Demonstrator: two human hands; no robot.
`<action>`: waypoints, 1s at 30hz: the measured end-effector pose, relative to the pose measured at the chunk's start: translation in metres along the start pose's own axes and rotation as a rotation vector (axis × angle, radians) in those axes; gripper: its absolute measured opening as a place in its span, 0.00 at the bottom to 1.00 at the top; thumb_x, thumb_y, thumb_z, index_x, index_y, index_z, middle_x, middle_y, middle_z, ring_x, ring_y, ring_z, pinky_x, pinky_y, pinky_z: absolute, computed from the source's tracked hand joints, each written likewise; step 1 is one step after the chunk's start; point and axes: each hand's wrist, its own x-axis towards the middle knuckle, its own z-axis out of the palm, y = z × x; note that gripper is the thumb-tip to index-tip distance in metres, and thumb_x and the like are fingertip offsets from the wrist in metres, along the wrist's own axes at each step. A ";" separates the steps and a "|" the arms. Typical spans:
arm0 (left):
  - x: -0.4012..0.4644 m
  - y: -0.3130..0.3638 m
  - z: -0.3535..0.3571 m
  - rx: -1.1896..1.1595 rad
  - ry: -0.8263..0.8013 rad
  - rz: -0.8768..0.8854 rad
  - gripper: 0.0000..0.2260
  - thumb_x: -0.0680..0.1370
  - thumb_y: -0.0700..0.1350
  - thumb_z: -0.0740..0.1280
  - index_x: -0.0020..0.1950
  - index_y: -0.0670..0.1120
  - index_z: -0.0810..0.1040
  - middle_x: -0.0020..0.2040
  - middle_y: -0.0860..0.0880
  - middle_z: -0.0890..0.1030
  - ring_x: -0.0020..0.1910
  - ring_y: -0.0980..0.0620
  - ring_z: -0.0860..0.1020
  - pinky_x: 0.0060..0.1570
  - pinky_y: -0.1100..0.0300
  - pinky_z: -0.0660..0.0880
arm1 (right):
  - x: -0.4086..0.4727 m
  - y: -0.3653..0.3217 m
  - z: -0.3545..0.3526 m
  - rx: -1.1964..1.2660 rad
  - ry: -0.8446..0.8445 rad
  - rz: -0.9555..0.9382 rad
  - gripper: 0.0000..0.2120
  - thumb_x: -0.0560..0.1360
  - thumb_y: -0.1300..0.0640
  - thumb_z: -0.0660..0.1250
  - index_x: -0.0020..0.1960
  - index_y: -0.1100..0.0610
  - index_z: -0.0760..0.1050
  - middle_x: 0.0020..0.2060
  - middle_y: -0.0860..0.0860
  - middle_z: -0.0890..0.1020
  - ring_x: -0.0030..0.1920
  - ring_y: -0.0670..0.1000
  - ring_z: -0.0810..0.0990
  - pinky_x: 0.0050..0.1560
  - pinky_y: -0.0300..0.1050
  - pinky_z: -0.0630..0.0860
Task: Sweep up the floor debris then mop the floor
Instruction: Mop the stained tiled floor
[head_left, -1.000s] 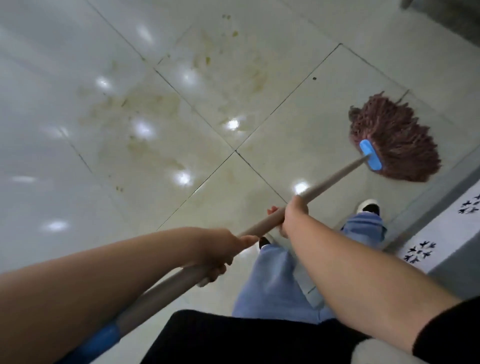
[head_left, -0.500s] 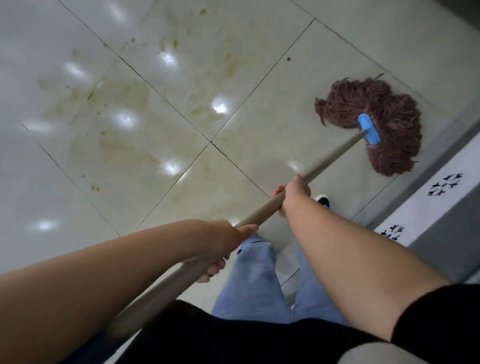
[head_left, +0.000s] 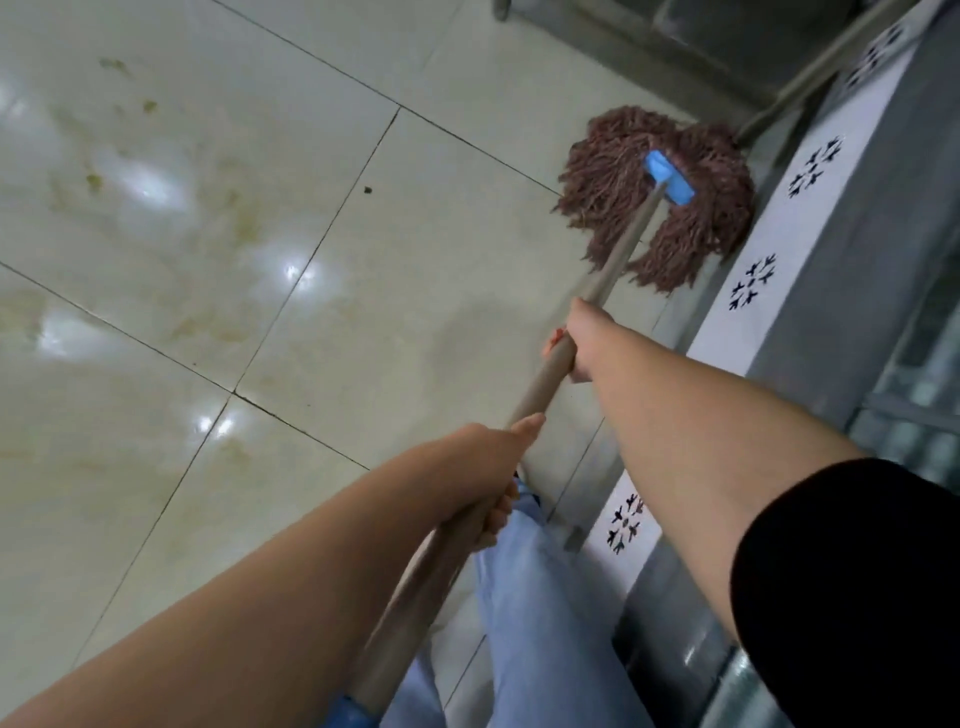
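Note:
A brown string mop head (head_left: 608, 192) with a blue clamp (head_left: 670, 176) lies flat on the pale tiled floor (head_left: 441, 291), pressed against the base of the wall on the right. Its beige handle (head_left: 618, 254) runs down toward me. My right hand (head_left: 582, 338) grips the handle partway up. My left hand (head_left: 483, 467) grips it lower, nearer my body. Brownish stains (head_left: 171, 208) mark the tiles to the left, and a small dark speck (head_left: 368, 190) lies near a grout line.
A white skirting strip with black patterns (head_left: 763, 275) runs along the right wall, with grey metal and glass panels (head_left: 893, 322) beyond it. Metal furniture legs (head_left: 810, 78) stand at the top right. My legs in light blue trousers (head_left: 540, 613) are below the handle.
The mop head has slid right and away, from open tile up against the patterned skirting. My view has swung toward the right wall; both hands keep their grip on the handle.

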 end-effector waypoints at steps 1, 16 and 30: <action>0.004 -0.007 0.001 -0.034 -0.032 0.016 0.28 0.75 0.66 0.58 0.33 0.41 0.68 0.16 0.48 0.68 0.13 0.52 0.66 0.19 0.69 0.67 | 0.003 0.005 -0.001 -0.017 0.000 0.000 0.19 0.81 0.47 0.53 0.36 0.56 0.60 0.26 0.51 0.64 0.09 0.45 0.61 0.18 0.30 0.67; -0.057 -0.352 -0.063 -0.134 0.002 -0.042 0.25 0.74 0.66 0.58 0.34 0.44 0.70 0.17 0.52 0.69 0.15 0.55 0.66 0.20 0.70 0.65 | -0.110 0.325 0.083 -0.141 0.024 0.083 0.19 0.80 0.46 0.55 0.38 0.59 0.64 0.21 0.55 0.71 0.13 0.49 0.68 0.17 0.34 0.70; -0.140 -0.555 -0.107 -0.132 -0.045 -0.134 0.24 0.77 0.64 0.55 0.46 0.44 0.76 0.23 0.51 0.70 0.17 0.54 0.67 0.22 0.68 0.67 | -0.210 0.529 0.142 -0.163 0.051 0.204 0.22 0.80 0.46 0.55 0.35 0.60 0.64 0.24 0.55 0.68 0.18 0.50 0.66 0.18 0.32 0.67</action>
